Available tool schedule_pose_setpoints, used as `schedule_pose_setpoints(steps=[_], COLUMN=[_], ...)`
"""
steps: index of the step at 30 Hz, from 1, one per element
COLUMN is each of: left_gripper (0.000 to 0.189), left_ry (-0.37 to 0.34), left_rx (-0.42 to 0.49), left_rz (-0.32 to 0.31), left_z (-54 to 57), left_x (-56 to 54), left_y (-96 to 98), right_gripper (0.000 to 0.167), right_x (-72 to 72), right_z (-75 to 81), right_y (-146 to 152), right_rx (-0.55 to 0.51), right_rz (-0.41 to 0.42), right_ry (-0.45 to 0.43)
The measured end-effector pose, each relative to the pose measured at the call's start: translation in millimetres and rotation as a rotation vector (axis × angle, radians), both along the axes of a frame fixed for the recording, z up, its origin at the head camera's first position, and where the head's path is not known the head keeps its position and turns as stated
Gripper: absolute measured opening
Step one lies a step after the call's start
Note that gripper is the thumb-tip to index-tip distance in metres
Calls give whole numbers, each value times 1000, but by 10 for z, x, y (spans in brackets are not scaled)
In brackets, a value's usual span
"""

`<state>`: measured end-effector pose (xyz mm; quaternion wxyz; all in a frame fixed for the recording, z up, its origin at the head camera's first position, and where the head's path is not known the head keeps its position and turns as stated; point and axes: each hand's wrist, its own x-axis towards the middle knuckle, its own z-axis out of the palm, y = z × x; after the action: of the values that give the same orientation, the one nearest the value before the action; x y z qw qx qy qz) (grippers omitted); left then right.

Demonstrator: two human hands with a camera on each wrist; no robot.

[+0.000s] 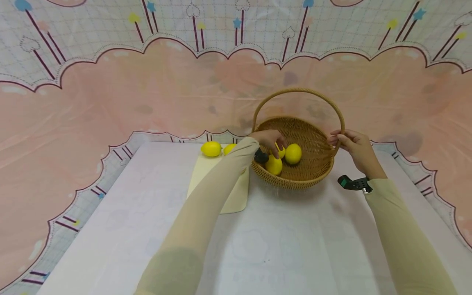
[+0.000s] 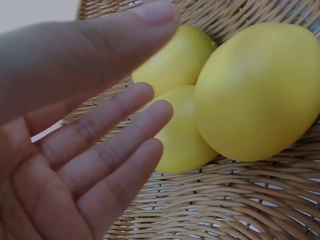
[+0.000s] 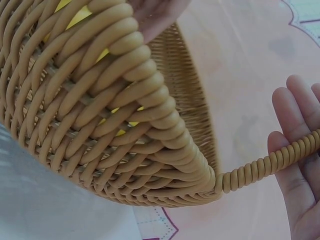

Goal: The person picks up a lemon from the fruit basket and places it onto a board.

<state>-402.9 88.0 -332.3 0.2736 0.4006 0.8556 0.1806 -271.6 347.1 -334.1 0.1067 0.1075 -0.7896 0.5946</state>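
Observation:
A wicker basket with a tall arched handle is tilted, its opening facing me. Inside it three lemons lie together: one on the right, one lower down, another partly behind my fingers. My left hand reaches over the basket's left rim; in the left wrist view its fingers are extended, the thumb apart, and the palm holds nothing beside the lemons. At the handle's right base, my right hand grips the handle; the right wrist view shows the fingers behind the coiled shaft.
Left of the basket lies a cream cutting board, partly covered by my left sleeve. Two lemons are at its far end, one whole in view and one partly hidden. A patterned cloth hangs behind the white table.

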Motion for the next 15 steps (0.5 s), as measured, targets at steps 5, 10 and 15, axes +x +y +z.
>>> schedule_pose_setpoints(steps=[5,10,15], left_gripper=[50,48,46], left_ry=[13,0,-5], left_rx=[-80,-123,-150], left_rz=[13,8,22], left_z=[8,-17,-56], left_x=[47,53,36], left_y=[-5,-1,19], right_gripper=[24,24,23], right_x=[-6,-9,-9], right_z=[-7,-14,-18], right_y=[2,8,16], right_rx=[-9,-34,-48], right_rz=[1,20,34], right_ry=[-6,3,16])
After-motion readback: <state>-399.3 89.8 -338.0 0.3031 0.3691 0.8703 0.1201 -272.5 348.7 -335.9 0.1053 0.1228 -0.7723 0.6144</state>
